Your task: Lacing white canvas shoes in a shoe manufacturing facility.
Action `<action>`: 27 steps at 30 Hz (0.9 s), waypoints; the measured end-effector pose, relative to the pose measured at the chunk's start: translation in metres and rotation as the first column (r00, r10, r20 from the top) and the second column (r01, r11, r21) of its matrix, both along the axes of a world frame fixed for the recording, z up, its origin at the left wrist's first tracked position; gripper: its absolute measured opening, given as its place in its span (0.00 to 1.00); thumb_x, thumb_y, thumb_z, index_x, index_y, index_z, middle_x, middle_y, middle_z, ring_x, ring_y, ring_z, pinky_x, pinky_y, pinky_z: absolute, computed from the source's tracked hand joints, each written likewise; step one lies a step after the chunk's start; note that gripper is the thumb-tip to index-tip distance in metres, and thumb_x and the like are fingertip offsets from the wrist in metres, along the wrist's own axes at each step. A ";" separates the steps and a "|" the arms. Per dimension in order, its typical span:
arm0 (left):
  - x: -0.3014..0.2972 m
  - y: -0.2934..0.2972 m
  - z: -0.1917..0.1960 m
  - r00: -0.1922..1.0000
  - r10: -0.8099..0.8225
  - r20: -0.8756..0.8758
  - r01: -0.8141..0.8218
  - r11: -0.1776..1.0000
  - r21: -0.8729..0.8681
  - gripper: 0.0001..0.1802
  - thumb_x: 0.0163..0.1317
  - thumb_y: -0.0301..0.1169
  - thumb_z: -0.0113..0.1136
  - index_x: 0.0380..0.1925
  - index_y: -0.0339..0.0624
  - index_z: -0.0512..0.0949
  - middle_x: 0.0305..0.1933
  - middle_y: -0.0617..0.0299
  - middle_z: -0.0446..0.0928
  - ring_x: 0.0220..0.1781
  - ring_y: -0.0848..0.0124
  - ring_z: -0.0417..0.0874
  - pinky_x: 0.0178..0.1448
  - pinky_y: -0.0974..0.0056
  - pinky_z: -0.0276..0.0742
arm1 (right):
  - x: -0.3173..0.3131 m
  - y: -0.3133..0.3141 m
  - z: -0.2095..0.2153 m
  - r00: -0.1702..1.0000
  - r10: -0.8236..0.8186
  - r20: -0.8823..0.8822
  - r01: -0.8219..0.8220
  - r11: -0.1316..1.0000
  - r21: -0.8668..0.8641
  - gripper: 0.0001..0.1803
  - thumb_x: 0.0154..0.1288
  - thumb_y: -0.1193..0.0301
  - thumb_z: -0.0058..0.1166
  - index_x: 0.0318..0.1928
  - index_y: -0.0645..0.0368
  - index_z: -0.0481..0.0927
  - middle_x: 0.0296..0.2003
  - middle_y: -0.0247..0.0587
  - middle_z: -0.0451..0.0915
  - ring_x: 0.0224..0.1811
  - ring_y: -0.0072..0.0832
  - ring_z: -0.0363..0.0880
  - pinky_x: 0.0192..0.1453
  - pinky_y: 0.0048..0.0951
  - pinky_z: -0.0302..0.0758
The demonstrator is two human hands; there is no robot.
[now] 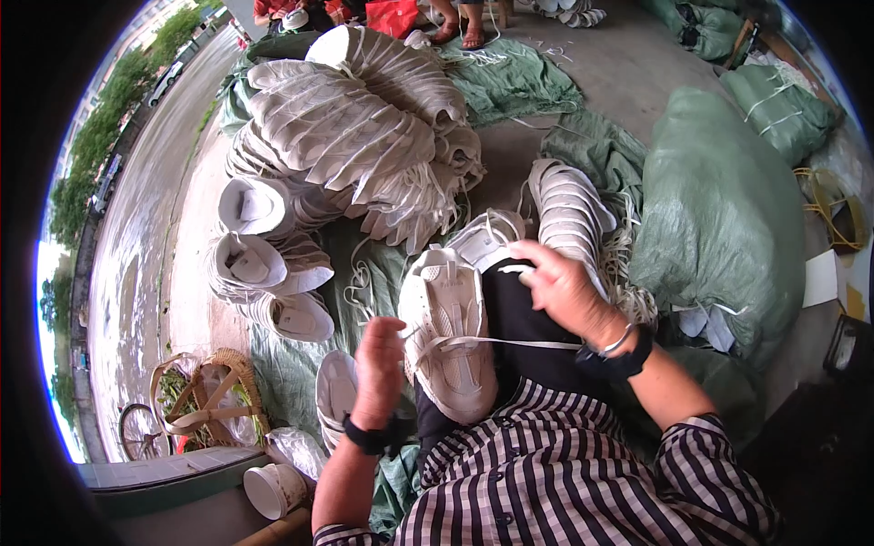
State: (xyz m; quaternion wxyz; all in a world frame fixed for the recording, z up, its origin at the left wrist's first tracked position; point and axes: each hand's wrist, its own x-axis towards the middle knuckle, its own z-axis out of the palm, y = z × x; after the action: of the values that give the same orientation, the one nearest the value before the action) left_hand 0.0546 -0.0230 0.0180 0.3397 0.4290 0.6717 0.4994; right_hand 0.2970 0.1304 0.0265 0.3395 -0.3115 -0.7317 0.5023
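Observation:
A pale beige and white shoe upper (446, 305) lies across my lap, its toe toward me. A flat white shoelace (510, 343) crosses it and runs right toward my right wrist. My right hand (569, 296) is raised beyond the shoe's right side, its thumb and fingers pinched on a white end of shoelace. Beside the shoe's left edge, my left hand (378, 369) has its fingers curled closed; a short white bit of lace shows at the fingertips. Another pale upper (487, 238) lies just past the shoe on my lap.
A large heap of nested shoe uppers (346, 127) rises ahead, with smaller stacks (250, 264) at left. Another stack (569, 214) and loose laces (619, 264) lie at right, beside a bulging green sack (719, 227). A woven basket (214, 396) and white cup (273, 491) stand lower left. People sit at the far side.

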 end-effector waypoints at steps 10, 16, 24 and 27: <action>0.020 -0.020 0.001 0.907 0.078 0.413 0.002 0.982 -0.188 0.11 0.70 0.37 0.47 0.34 0.43 0.73 0.18 0.76 0.62 0.18 0.87 0.56 0.20 0.79 0.48 | 0.003 -0.025 -0.016 0.985 0.069 0.161 -0.074 0.997 0.022 0.18 0.59 0.83 0.47 0.51 0.63 0.71 0.35 0.48 0.78 0.29 0.36 0.80 0.35 0.32 0.76; 0.032 -0.009 0.003 0.951 0.152 0.268 -0.155 0.988 -0.013 0.08 0.68 0.31 0.51 0.36 0.38 0.74 0.24 0.68 0.75 0.20 0.85 0.65 0.25 0.78 0.62 | -0.005 -0.029 -0.009 0.973 0.093 0.212 -0.076 0.993 -0.088 0.12 0.63 0.78 0.49 0.47 0.62 0.75 0.28 0.41 0.78 0.23 0.21 0.76 0.30 0.25 0.76; 0.021 -0.019 -0.005 0.978 -0.075 0.195 0.112 0.976 -0.189 0.12 0.66 0.34 0.54 0.27 0.37 0.75 0.24 0.75 0.69 0.26 0.87 0.62 0.29 0.78 0.57 | -0.012 -0.046 -0.013 0.934 0.154 0.322 -0.125 0.986 -0.110 0.08 0.66 0.69 0.48 0.39 0.60 0.75 0.21 0.44 0.78 0.22 0.37 0.78 0.28 0.34 0.74; 0.022 -0.015 -0.010 0.979 -0.053 0.199 0.083 0.985 -0.150 0.13 0.66 0.35 0.54 0.26 0.37 0.75 0.23 0.75 0.69 0.25 0.86 0.62 0.28 0.77 0.57 | -0.012 -0.052 -0.014 0.884 0.085 0.460 -0.138 0.987 0.083 0.12 0.64 0.65 0.50 0.29 0.59 0.74 0.21 0.52 0.76 0.28 0.51 0.77 0.30 0.42 0.73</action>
State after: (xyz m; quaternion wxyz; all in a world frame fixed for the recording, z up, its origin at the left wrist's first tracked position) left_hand 0.0769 -0.0385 0.0080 0.4533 0.3729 0.6575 0.4724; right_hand 0.2848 0.0782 0.0130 0.1465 -0.3579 -0.8349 0.3918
